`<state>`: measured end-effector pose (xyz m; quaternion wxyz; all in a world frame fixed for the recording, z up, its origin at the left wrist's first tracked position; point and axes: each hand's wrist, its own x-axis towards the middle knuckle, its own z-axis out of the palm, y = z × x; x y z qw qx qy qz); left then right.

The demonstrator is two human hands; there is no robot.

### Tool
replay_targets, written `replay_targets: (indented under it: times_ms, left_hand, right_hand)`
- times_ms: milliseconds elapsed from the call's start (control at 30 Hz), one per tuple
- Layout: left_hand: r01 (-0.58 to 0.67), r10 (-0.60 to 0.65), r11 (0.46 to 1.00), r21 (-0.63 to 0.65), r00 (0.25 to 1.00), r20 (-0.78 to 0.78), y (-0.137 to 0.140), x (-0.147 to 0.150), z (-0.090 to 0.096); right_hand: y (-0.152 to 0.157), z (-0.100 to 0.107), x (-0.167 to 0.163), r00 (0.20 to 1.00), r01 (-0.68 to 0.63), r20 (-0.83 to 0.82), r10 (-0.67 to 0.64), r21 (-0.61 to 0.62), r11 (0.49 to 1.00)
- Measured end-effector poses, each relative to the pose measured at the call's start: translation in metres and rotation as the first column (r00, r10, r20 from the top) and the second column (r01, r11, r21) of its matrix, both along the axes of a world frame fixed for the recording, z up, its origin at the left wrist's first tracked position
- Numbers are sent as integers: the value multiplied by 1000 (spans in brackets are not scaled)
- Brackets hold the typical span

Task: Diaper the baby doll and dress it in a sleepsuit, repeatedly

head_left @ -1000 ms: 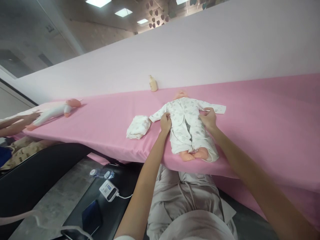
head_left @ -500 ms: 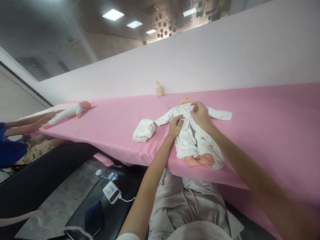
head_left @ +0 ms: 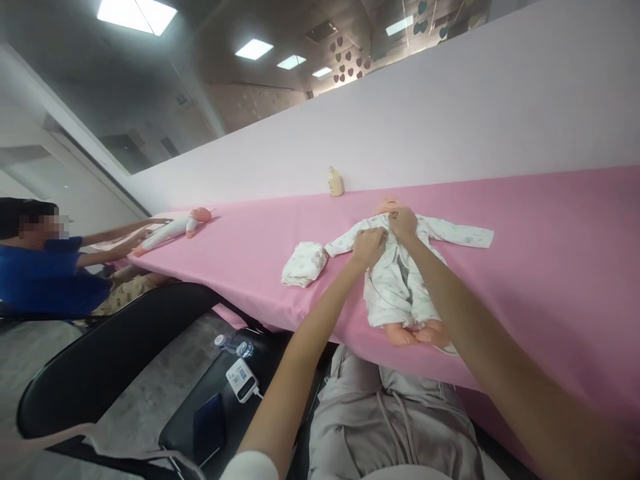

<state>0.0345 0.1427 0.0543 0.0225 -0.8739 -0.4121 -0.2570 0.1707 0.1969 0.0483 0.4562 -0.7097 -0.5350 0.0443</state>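
A baby doll [head_left: 400, 335] lies on its back on the pink-covered table, its head toward the wall and its bare feet at the near edge. It wears a white patterned baby garment [head_left: 387, 293], with both long sleeves spread out sideways. My left hand [head_left: 371, 247] is closed on the garment's front at the chest, fingers bent. Close beside it, my right hand [head_left: 403, 223] is closed on the cloth just below the doll's neck. The fingertips are partly hidden. A folded white patterned cloth [head_left: 305, 264] lies left of the doll, by the sleeve's end.
A cream bottle [head_left: 335, 183] stands by the wall. At the far left, a person in blue [head_left: 55, 280] handles another doll [head_left: 173, 230]. A black chair [head_left: 125, 347] to my left holds a white device [head_left: 243, 380], a dark phone-like slab [head_left: 209, 427] and bottles [head_left: 234, 345].
My left hand has moved up to the chest and closed on the garment. My right hand has come inward beside it. The view has turned left, showing more of the other person.
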Motion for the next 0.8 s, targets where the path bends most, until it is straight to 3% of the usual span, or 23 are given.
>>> replay_targets:
  times_ms: [67,133,233,333,567,800]
  left_hand:
    - [-14,14,1000,-4,998,-63,17,13,12]
    - [-58,59,997,-54,998,23,34,27,18]
    - [-189,229,960,-209,955,187,52,45,17]
    - [-263,330,921,-288,920,213,60,56,11]
    - [-249,287,948,-199,939,191,65,60,5]
    - [-304,323,940,-157,939,116,60,62,5]
  right_hand:
    - [2,-3,4,999,22,-28,-21,27,999]
    - [4,-6,7,997,41,-66,-37,57,998]
    - [5,-9,9,995,53,-88,-45,82,995]
    - [6,-11,9,995,56,-91,-48,89,994]
    - [8,-12,9,994,53,-103,-43,95,994]
    - [3,-11,7,989,17,-147,6,154,988]
